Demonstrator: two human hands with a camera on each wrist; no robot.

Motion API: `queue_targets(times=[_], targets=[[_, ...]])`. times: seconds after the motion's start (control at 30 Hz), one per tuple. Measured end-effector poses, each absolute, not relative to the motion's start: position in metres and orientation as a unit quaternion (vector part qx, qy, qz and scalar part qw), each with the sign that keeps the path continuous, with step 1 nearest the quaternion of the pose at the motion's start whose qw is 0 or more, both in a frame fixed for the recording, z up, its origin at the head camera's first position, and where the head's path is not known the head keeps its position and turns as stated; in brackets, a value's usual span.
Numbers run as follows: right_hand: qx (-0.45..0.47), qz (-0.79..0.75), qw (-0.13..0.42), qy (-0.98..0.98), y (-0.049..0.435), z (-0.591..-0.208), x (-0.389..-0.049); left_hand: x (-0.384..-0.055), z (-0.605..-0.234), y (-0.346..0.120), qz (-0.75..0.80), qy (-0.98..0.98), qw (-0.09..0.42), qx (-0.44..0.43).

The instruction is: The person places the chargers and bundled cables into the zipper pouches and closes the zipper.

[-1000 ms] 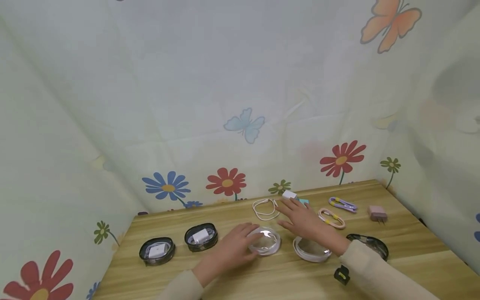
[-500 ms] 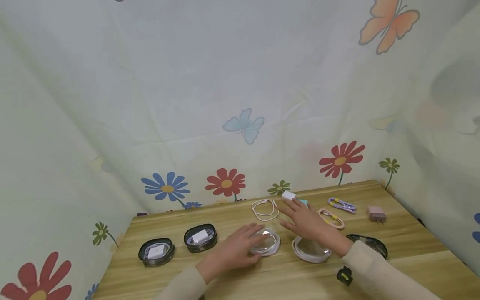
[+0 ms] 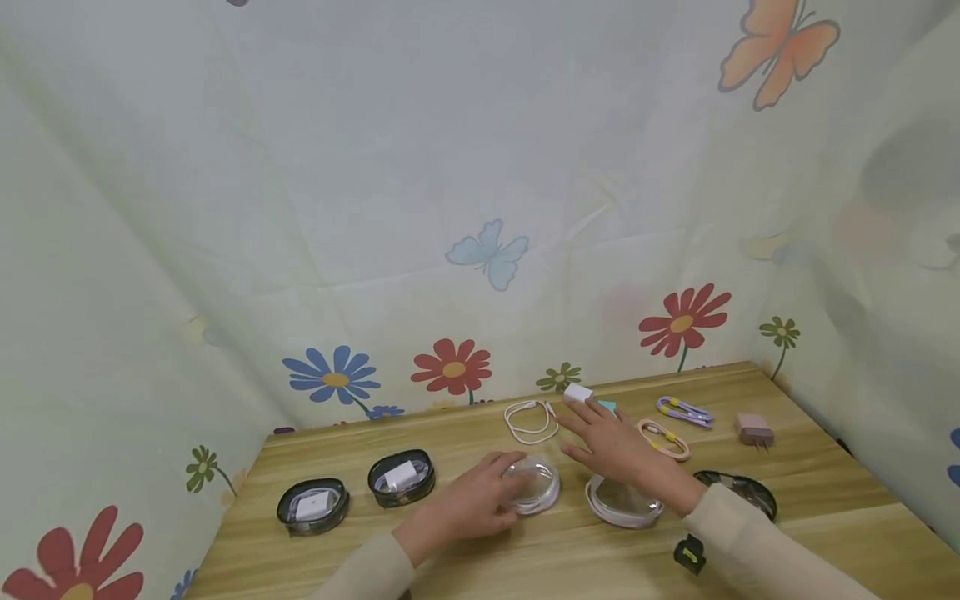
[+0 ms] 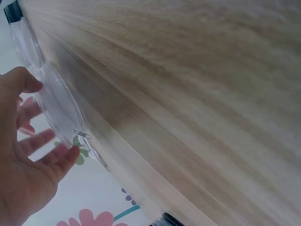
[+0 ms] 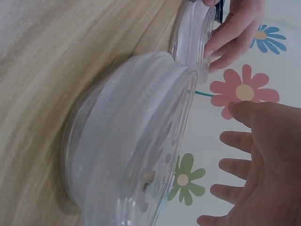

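My left hand point(image 3: 476, 500) is at a small clear oval case point(image 3: 542, 483) with a white rim, its fingertips over the top. In the left wrist view the thumb and fingers of this left hand point(image 4: 35, 155) spread along the case point(image 4: 59, 101), whose small metal zipper pull point(image 4: 82, 134) shows. My right hand point(image 3: 611, 442) is held out palm down with straight, spread fingers and holds nothing. Its fingertips overlap a white charger block point(image 3: 577, 392) and a teal block point(image 3: 607, 407). Behind its wrist lies a second clear case point(image 3: 624, 507), seen large in the right wrist view.
Two black-rimmed cases point(image 3: 313, 504) with white chargers and cables lie at the left. A coiled white cable point(image 3: 530, 421) sits at the back; a pink cable point(image 3: 663, 439), purple cable point(image 3: 684, 412) and pink charger point(image 3: 753, 427) are at the right. Another black case point(image 3: 742, 492) is under the right sleeve.
My left hand has shifted slightly to the right over the clear case. The right hand has barely moved, and the things on the table lie as before.
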State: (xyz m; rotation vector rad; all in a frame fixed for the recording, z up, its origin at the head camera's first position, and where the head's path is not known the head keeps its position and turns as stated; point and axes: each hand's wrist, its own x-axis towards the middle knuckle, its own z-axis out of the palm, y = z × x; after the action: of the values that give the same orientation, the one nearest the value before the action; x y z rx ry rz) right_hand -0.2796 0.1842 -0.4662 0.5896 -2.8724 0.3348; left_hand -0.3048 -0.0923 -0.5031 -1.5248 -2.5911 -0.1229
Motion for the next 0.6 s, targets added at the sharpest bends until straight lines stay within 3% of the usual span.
queue_targets(times=[0.4, 0.6], targets=[[0.204, 0.119, 0.093, -0.967, 0.18, -0.468, -0.283, -0.291, -0.498, -0.084, -0.035, -0.927, 0.083, -0.365], [0.203, 0.117, 0.089, -0.968, 0.181, -0.466, -0.284, -0.292, -0.488, -0.086, -0.02, -0.932, 0.064, -0.357]])
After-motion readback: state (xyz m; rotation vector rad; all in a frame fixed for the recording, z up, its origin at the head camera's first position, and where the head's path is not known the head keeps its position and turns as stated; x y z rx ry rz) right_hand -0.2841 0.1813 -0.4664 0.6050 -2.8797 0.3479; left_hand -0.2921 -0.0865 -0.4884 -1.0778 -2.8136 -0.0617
